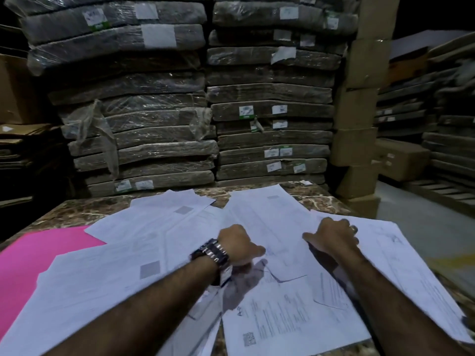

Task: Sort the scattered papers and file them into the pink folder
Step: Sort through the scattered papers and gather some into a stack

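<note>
1. The pink folder (pixel 30 258) lies flat at the left edge of the worktop (pixel 77 209), its near and right parts buried under loose sheets.
2. White papers (pixel 290 317) are spread overlapping across nearly the whole top, some printed, one with a small square code near the front.
3. Left hand (pixel 239 245), a metal watch (pixel 213 254) on its wrist, is curled knuckles-up on the middle sheets; whether its grip has hold of a sheet, I cannot tell.
4. Right hand (pixel 334 237) presses down on the sheets just to the right, fingers bent, a ring (pixel 354 229) showing; its grip is likewise hard to read.
5. The worktop is brown marbled stone, bare only along the far edge.
6. Right behind it rise two tall stacks of plastic-wrapped bundles (pixel 144 124) with small labels.
7. Cardboard boxes (pixel 359 140) tower at the right; the room is dim, with more stacks beyond.
</note>
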